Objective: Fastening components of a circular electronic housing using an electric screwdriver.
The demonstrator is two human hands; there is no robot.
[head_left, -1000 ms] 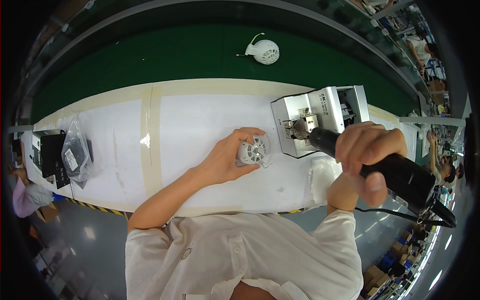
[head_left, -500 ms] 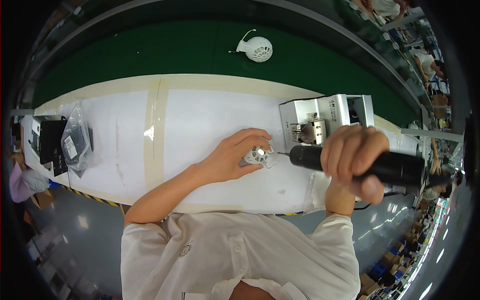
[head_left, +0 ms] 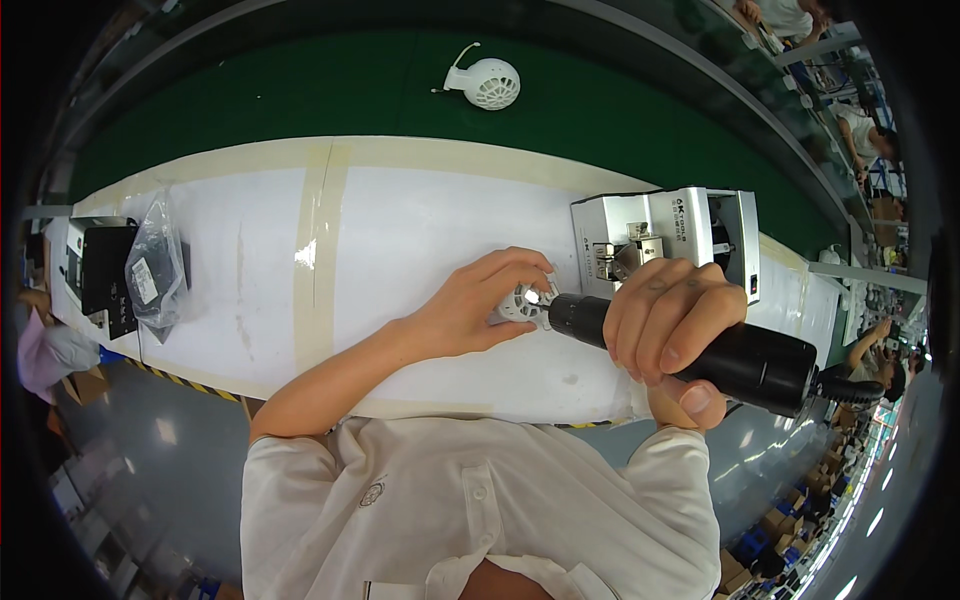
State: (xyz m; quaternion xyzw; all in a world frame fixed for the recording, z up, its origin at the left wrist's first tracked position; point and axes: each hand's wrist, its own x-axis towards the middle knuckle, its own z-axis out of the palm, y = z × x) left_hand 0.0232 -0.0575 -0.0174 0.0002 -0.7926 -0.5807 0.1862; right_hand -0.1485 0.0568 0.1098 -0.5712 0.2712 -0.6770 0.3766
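Observation:
My left hand [head_left: 490, 300] is closed around a small white slotted round housing [head_left: 517, 303] on the white table, thumb and fingers on opposite sides of it. In my right hand [head_left: 675, 325] is a black electric screwdriver [head_left: 750, 362], its cord trailing from the back end. The tool slants down to the left, and its front end meets the right side of the housing. Whether the bit sits on a screw I cannot make out. Just beyond my right hand stands a silver box-shaped screw feeder [head_left: 665, 235] with a metal mechanism at its front.
On the green belt [head_left: 300, 95] behind the table lies another white slotted housing [head_left: 494, 85] with a thin wire. A black device [head_left: 105, 270] and a clear plastic bag [head_left: 157, 270] sit at the table's left end. Other people work at the far right.
My right hand has brought the screwdriver left and down, so its front end now reaches the housing. The left hand keeps its hold. The housing on the belt appears shifted slightly left.

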